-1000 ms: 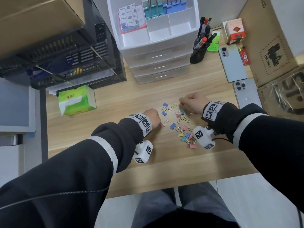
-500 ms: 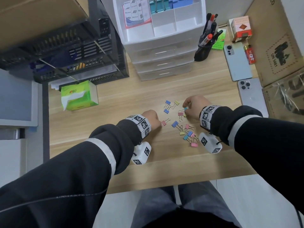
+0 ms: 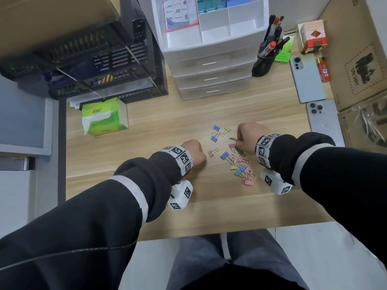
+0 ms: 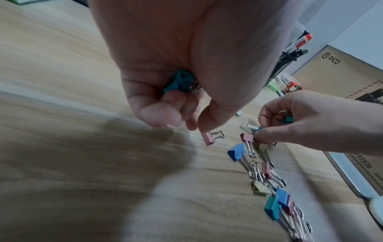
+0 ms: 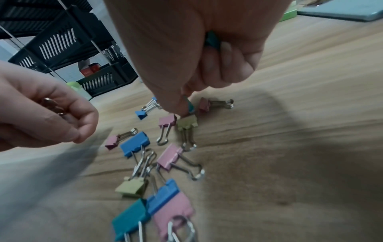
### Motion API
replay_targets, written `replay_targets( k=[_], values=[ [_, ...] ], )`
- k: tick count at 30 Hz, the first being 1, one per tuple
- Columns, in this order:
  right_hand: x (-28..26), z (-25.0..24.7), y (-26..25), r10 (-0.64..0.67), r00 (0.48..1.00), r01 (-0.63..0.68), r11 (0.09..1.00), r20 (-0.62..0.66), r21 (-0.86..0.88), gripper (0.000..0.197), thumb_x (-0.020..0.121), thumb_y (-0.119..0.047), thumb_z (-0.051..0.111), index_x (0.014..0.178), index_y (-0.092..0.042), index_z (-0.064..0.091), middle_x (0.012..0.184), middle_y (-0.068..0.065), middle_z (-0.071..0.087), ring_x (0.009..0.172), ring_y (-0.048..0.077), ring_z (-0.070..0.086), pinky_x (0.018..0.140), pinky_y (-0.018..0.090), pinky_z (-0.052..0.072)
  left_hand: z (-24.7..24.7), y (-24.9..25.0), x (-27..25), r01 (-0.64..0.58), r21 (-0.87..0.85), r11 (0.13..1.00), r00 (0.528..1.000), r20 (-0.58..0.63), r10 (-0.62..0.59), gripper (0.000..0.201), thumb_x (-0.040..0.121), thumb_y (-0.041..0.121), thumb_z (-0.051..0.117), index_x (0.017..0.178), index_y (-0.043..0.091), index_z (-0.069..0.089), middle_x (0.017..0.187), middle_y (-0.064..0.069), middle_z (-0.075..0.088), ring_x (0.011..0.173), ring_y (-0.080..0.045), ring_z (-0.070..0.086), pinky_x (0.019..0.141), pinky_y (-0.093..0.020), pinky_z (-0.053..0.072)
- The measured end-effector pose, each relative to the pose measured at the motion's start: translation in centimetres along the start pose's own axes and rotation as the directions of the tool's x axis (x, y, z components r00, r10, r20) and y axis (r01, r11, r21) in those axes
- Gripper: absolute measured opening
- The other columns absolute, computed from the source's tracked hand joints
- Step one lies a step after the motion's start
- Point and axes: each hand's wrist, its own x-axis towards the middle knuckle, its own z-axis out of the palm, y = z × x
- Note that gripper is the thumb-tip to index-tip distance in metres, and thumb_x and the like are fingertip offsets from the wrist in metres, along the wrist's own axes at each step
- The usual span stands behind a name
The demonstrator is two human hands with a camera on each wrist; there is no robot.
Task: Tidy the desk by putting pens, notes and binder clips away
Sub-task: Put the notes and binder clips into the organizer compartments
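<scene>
- Teal binder clips sit bunched in your curled left hand; your right hand also grips teal ones and pinches another off the desk.
- The loose clips between your hands look light, stiff and springy; take them by the wire loops.
- Only the wrist views show your palms' contents; the head view shows the drawer organiser.

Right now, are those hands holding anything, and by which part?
Both hold teal clips. The left hand curls around teal clips in its palm. The right hand pinches one teal clip by its body; another sits in its palm.
</scene>
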Motion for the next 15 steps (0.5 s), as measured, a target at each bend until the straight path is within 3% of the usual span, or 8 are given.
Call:
replay_targets(
  k=[3, 5, 7, 10, 12, 15],
  values=[
    [-0.7, 0.4, 0.4, 0.011, 1.0, -0.012, 0.994, 0.014, 0.105, 0.023, 0.089, -0.035, 0.057, 0.093, -0.013, 0.055, 0.083, 0.005, 0.062, 0.075, 0.024, 0.061, 0.065, 0.033, 0.052, 0.6, 0.4, -0.2, -0.049, -0.015, 0.999, 0.999, -0.015, 0.049, 0.017, 0.093, 0.014, 0.054, 0.1, 0.008, 0.068, 0.093, -0.005, 0.066, 0.059, -0.016, 0.053, 0.048, -0.023, 0.038],
    [-1.3, 0.7, 0.8, 0.027, 1.0, -0.025, 0.964, -0.004, 0.263, 0.019, 0.089, -0.031, 0.053, 0.087, -0.012, 0.052, 0.082, 0.006, 0.064, 0.074, 0.025, 0.06, 0.065, 0.034, 0.05, 1.0, 0.8, -0.3, -0.119, -0.022, 0.993, 0.993, -0.003, 0.119, 0.012, 0.09, 0.014, 0.059, 0.095, 0.012, 0.07, 0.096, 0.003, 0.069, 0.072, -0.017, 0.06, 0.05, -0.022, 0.04],
    [-2.0, 0.7, 1.3, 0.04, 0.997, -0.013, 0.916, -0.059, 0.401, 0.017, 0.086, -0.024, 0.053, 0.076, -0.014, 0.045, 0.077, 0.005, 0.062, 0.07, 0.026, 0.054, 0.062, 0.033, 0.045, 1.4, 1.6, -0.5, -0.212, -0.007, 0.977, 0.977, 0.027, 0.212, 0.004, 0.086, 0.014, 0.066, 0.086, 0.017, 0.068, 0.086, 0.008, 0.066, 0.079, -0.016, 0.062, 0.056, -0.022, 0.042],
    [-2.7, 0.7, 1.8, -0.017, 0.992, 0.077, 0.863, -0.123, 0.499, 0.024, 0.081, -0.011, 0.054, 0.067, -0.017, 0.036, 0.07, 0.011, 0.053, 0.066, 0.028, 0.045, 0.064, 0.043, 0.045, 2.4, 3.4, -0.6, -0.317, 0.069, 0.946, 0.948, 0.055, 0.314, 0.008, 0.083, 0.014, 0.07, 0.084, 0.02, 0.066, 0.078, 0.011, 0.06, 0.074, -0.013, 0.058, 0.059, -0.022, 0.04],
    [-3.1, 0.8, 2.3, -0.012, 0.989, 0.091, 0.834, -0.146, 0.545, 0.025, 0.081, -0.007, 0.053, 0.067, -0.019, 0.037, 0.07, 0.013, 0.054, 0.068, 0.031, 0.049, 0.067, 0.044, 0.047, 3.3, 4.8, -0.7, -0.36, 0.121, 0.925, 0.933, 0.07, 0.353, 0.01, 0.08, 0.012, 0.07, 0.085, 0.019, 0.067, 0.075, 0.01, 0.058, 0.073, -0.016, 0.059, 0.061, -0.024, 0.043],
    [-3.3, 1.4, 3.1, 0.05, 0.988, 0.055, 0.775, -0.147, 0.629, 0.015, 0.087, -0.007, 0.051, 0.079, -0.018, 0.046, 0.07, 0.005, 0.052, 0.068, 0.025, 0.047, 0.068, 0.037, 0.042, 4.4, 6.3, -0.5, -0.412, 0.217, 0.885, 0.911, 0.115, 0.396, 0.016, 0.077, 0.01, 0.068, 0.087, 0.022, 0.064, 0.08, 0.008, 0.061, 0.079, -0.021, 0.062, 0.068, -0.031, 0.052]
  ],
)
